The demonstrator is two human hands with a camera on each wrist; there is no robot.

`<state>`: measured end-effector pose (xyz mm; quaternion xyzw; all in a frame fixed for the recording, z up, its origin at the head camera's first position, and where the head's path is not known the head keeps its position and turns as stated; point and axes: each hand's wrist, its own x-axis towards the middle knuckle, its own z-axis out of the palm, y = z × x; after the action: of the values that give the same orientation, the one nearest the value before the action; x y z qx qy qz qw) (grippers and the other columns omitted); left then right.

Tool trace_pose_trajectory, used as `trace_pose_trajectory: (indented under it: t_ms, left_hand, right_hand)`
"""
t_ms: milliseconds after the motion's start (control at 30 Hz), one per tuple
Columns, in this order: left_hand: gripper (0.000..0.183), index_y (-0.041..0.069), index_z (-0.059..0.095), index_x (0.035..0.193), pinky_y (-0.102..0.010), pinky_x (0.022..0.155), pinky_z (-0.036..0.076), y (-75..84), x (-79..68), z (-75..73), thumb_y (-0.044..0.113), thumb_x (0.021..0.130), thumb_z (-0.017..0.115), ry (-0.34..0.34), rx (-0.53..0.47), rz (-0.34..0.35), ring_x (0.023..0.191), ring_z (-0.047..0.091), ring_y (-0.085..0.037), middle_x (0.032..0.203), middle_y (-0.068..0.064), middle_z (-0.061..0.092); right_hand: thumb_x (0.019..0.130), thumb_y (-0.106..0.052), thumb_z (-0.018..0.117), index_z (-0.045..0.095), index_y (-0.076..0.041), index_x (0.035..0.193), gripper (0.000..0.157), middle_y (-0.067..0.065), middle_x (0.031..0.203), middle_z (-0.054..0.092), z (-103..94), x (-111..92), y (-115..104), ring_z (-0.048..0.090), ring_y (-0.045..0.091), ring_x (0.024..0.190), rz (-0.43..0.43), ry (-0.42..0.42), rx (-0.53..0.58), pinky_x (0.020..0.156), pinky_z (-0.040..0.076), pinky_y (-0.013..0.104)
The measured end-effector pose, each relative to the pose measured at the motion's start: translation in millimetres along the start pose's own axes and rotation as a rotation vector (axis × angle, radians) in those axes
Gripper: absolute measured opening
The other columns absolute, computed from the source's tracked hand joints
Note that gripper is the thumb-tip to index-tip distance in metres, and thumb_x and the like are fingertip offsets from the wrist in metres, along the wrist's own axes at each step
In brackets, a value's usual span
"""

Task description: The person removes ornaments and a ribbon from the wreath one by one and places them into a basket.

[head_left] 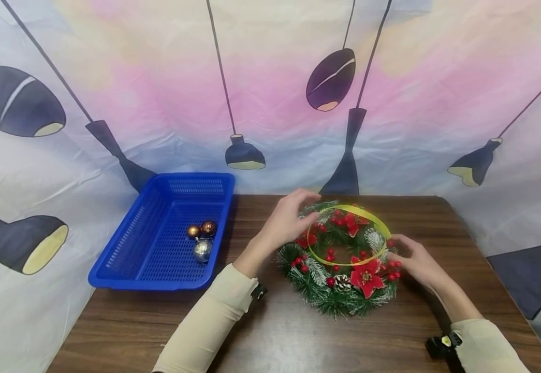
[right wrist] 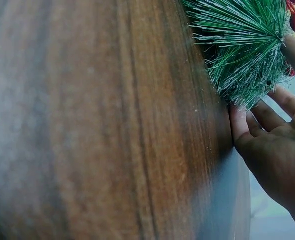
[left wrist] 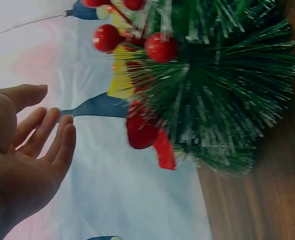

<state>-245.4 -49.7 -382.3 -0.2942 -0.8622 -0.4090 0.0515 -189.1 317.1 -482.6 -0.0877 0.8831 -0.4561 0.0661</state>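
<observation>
A green Christmas wreath [head_left: 335,298] lies on the table, trimmed with red poinsettias [head_left: 367,277], red berries [left wrist: 161,47], a pinecone [head_left: 342,282] and frosted needles. A thin yellow band [head_left: 377,225] forms a loop over its middle. At the wreath's right side, my right hand [head_left: 417,261] grips the edge; in the right wrist view the thumb lies over the needles [right wrist: 247,45] and the fingers reach low, close to the tabletop. My left hand [head_left: 286,220] is at the upper left of the wreath. In the left wrist view its loosely bent fingers [left wrist: 62,145] are apart from the needles and hold nothing.
A blue plastic basket [head_left: 151,285] stands to the left on the wooden table [head_left: 270,331]. Inside are two copper-coloured balls [head_left: 208,228] and a silver ball [head_left: 202,250]. A cloth printed with lamps [head_left: 270,93] hangs behind the table.
</observation>
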Motion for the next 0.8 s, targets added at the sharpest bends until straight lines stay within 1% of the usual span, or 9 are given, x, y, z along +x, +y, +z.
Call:
trace_pose_trajectory:
  t_ms: [100, 233, 333, 500, 667, 800]
  left_hand:
    - [0.037, 0.009, 0.066, 0.138, -0.041, 0.099, 0.056, -6.3, 4.1, 6.1, 0.012, 0.101, 0.073, -0.036, 0.016, -0.030, 0.116, 0.067, -0.027, 0.133, -0.007, 0.068]
    - [0.034, 0.007, 0.068, 0.135, -0.041, 0.094, 0.057, -13.6, 8.1, 13.0, 0.013, 0.101, 0.073, -0.053, 0.012, -0.062, 0.109, 0.069, -0.027, 0.129, -0.010, 0.070]
    - [0.034, 0.007, 0.069, 0.134, -0.037, 0.090, 0.058, -17.1, 10.9, 17.3, 0.016, 0.101, 0.074, -0.058, 0.017, -0.090, 0.105, 0.070, -0.022, 0.127, -0.009, 0.071]
    - [0.034, 0.010, 0.070, 0.134, -0.032, 0.087, 0.058, -21.6, 12.7, 22.2, 0.020, 0.102, 0.074, -0.087, 0.040, -0.140, 0.101, 0.067, -0.014, 0.125, -0.003, 0.071]
    - [0.029, 0.009, 0.071, 0.129, -0.031, 0.088, 0.057, -26.7, 12.7, 25.1, 0.019, 0.102, 0.073, -0.104, 0.042, -0.152, 0.102, 0.067, -0.015, 0.121, -0.004, 0.071]
    - [0.022, 0.009, 0.072, 0.123, -0.030, 0.087, 0.057, -29.3, 13.1, 25.9, 0.015, 0.102, 0.073, -0.093, 0.025, -0.155, 0.099, 0.067, -0.016, 0.115, -0.004, 0.071]
  right_hand:
    - [0.105, -0.025, 0.070, 0.046, 0.005, 0.150, 0.060, 0.035, 0.149, 0.048, 0.1, 0.4, 0.2, 0.040, 0.053, 0.141, 0.003, -0.004, 0.003, 0.108, 0.039, 0.070]
    - [0.104, -0.026, 0.070, 0.046, 0.004, 0.151, 0.060, 0.034, 0.149, 0.048, -1.2, 1.1, -0.5, 0.039, 0.053, 0.141, 0.007, -0.007, 0.005, 0.108, 0.037, 0.071]
    - [0.104, -0.026, 0.070, 0.045, 0.004, 0.151, 0.060, 0.034, 0.150, 0.047, -2.2, 1.8, -1.5, 0.038, 0.054, 0.142, 0.010, -0.004, 0.009, 0.109, 0.036, 0.072]
    - [0.104, -0.025, 0.070, 0.046, 0.004, 0.151, 0.060, 0.034, 0.149, 0.047, -1.0, 1.7, -1.0, 0.039, 0.053, 0.141, 0.012, -0.002, 0.011, 0.109, 0.037, 0.070]
    - [0.104, -0.024, 0.070, 0.046, 0.004, 0.150, 0.059, 0.034, 0.148, 0.049, 1.0, 1.0, 1.3, 0.042, 0.051, 0.140, 0.007, 0.003, 0.007, 0.108, 0.039, 0.068]
    - [0.104, -0.026, 0.070, 0.046, 0.004, 0.151, 0.060, 0.033, 0.149, 0.049, 1.4, 0.8, 0.8, 0.041, 0.051, 0.141, 0.009, 0.003, 0.011, 0.108, 0.039, 0.068]
